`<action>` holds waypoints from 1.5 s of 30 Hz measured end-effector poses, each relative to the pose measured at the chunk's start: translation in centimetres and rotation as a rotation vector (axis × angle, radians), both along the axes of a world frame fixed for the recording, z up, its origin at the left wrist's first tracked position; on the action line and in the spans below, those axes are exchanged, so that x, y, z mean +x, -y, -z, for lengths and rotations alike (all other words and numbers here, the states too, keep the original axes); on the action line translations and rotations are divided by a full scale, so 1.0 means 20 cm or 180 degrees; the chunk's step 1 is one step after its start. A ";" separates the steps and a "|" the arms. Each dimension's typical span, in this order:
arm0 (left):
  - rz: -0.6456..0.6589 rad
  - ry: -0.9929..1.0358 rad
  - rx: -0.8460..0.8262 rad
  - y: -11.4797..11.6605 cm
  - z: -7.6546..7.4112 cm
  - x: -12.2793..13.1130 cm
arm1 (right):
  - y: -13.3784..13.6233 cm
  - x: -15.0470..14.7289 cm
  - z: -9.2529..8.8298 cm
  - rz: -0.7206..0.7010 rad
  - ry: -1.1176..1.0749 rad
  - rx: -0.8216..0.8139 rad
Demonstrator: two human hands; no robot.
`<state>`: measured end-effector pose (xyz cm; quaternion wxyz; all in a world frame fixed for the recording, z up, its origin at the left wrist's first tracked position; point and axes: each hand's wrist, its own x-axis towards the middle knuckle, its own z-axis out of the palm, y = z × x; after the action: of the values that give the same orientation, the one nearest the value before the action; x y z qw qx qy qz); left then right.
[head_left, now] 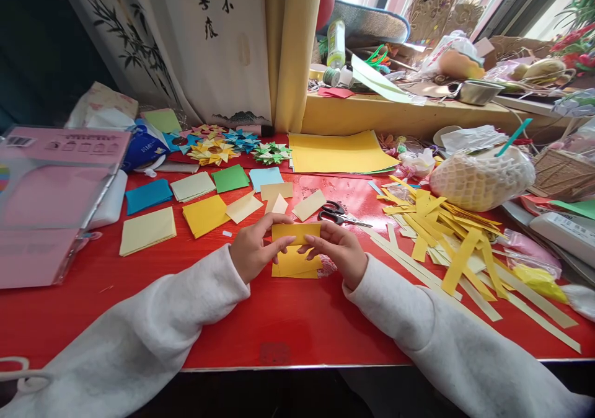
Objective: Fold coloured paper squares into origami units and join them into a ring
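Between my two hands is a small yellow piece of paper [302,231], held up over the red table. My left hand [257,249] pinches its left end, thumb in front and fingers behind. On the other end, my right hand [341,249] grips it the same way. Just below, more yellow paper rectangles [292,268] lie on the table under my fingertips. Black-handled scissors [335,211] rest a little beyond my right hand. Cream paper pieces [309,205] lie behind the held sheet, and a stack of yellow rectangles [205,214] sits to the left.
Yellow and cream strips [446,238] are strewn at the right. Blue [149,196] and green [231,178] paper stacks lie at the left, near folded paper stars [211,151]. Large yellow sheets [341,152] lie at the back. A pink package [41,219] stands far left.
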<state>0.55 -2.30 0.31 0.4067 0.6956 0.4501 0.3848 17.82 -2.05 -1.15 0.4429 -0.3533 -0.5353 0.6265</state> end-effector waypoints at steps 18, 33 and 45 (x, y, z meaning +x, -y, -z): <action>-0.0036 -0.0119 -0.0031 -0.01 0.02 0.00 | 0.00 -0.01 0.00 0.0021 -0.0012 -0.0130; -0.0149 -0.0983 0.0271 -0.02 0.00 -0.02 | 0.00 -0.01 0.02 -0.0177 -0.0024 -0.0022; 0.0063 -0.0884 0.0305 -0.03 -0.01 -0.02 | 0.02 -0.01 0.00 0.0195 0.0185 0.0085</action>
<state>0.24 -1.71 0.51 0.3106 0.7652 0.4762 0.3019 17.67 -2.51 -1.13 0.4508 -0.3816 -0.5451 0.5949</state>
